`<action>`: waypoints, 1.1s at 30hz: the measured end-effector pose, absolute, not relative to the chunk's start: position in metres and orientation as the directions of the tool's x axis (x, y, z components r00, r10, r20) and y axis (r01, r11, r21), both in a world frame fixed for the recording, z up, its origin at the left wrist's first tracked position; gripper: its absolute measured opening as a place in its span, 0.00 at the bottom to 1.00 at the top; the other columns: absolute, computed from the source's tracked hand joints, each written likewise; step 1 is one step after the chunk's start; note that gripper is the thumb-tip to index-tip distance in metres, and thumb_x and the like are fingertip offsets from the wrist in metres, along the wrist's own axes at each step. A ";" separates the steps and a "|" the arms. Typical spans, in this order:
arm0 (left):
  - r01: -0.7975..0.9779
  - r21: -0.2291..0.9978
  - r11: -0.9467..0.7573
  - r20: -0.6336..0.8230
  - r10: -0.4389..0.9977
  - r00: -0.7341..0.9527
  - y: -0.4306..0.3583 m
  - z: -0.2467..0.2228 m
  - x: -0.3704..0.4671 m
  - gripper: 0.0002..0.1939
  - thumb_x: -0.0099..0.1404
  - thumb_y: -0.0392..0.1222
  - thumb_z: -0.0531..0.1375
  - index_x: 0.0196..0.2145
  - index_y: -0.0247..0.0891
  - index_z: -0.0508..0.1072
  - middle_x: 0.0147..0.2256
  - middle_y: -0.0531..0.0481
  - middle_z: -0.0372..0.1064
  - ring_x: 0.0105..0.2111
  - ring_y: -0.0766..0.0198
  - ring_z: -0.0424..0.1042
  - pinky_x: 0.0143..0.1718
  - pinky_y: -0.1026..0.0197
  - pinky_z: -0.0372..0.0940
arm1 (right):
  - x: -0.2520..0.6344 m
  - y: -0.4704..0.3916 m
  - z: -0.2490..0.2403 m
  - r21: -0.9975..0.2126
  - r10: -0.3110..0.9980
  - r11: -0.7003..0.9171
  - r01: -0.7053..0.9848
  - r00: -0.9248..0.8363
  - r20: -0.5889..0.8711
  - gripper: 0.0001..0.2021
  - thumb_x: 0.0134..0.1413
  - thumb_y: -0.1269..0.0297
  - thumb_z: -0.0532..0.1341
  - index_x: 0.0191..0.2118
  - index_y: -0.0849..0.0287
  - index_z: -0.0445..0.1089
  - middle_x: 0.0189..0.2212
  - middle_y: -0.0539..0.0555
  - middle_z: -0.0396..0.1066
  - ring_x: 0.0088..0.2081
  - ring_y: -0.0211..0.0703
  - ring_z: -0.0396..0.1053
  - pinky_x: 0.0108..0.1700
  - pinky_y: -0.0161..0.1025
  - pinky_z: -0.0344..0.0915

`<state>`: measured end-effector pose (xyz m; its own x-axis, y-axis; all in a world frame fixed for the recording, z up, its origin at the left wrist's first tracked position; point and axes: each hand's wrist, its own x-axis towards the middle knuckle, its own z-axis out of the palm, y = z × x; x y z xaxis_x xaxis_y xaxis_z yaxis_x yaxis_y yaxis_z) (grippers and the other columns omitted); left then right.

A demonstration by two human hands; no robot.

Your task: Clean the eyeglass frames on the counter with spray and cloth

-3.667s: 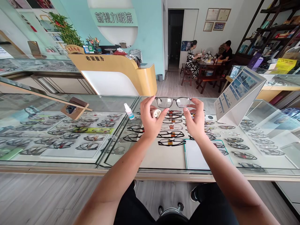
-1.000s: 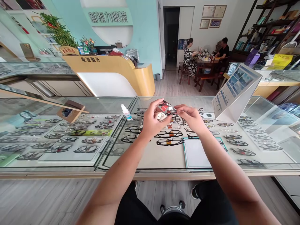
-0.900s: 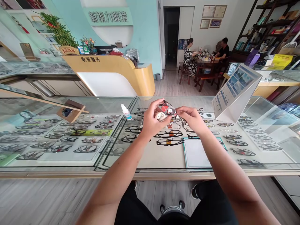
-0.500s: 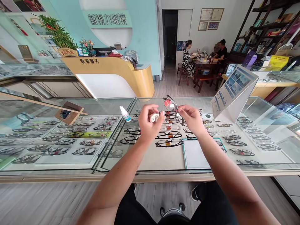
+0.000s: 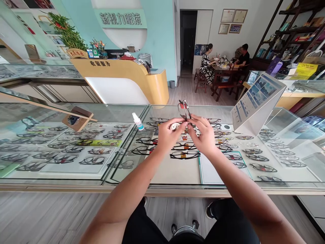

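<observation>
A dark-framed pair of eyeglasses point(image 5: 183, 111) with a red sticker on one lens is held up over the glass counter. My right hand point(image 5: 204, 136) pinches it from the right, fingers closed at its lower part. My left hand point(image 5: 168, 136) is closed around a crumpled white cloth point(image 5: 175, 126), its fingertips meeting the eyeglasses from the left; whether they grip the frame too I cannot tell. To the left, a small white spray bottle point(image 5: 138, 122) with a blue label stands on the counter.
Rows of eyeglasses point(image 5: 185, 155) lie inside the glass display counter point(image 5: 175, 190). A printed stand-up card point(image 5: 257, 105) is at the right, a wooden-framed mirror point(image 5: 78, 119) at the left. Farther back, two people sit at a dining table point(image 5: 224, 68).
My hands have come together: the left now touches the eyeglasses held by the right. The eyeglasses have turned to a narrower, more edge-on angle. The view has shifted slightly.
</observation>
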<state>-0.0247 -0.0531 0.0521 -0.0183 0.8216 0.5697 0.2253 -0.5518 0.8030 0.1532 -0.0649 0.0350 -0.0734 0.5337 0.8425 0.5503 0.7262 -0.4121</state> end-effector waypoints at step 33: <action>0.943 0.332 0.008 -0.235 0.969 0.074 0.013 0.072 -0.147 0.15 0.51 0.42 0.73 0.39 0.49 0.90 0.38 0.51 0.87 0.39 0.52 0.81 0.37 0.58 0.66 | 0.172 -0.050 0.024 -0.746 0.759 0.554 0.369 0.143 0.635 0.25 0.81 0.34 0.50 0.46 0.49 0.69 0.22 0.42 0.51 0.22 0.42 0.49 0.31 0.44 0.49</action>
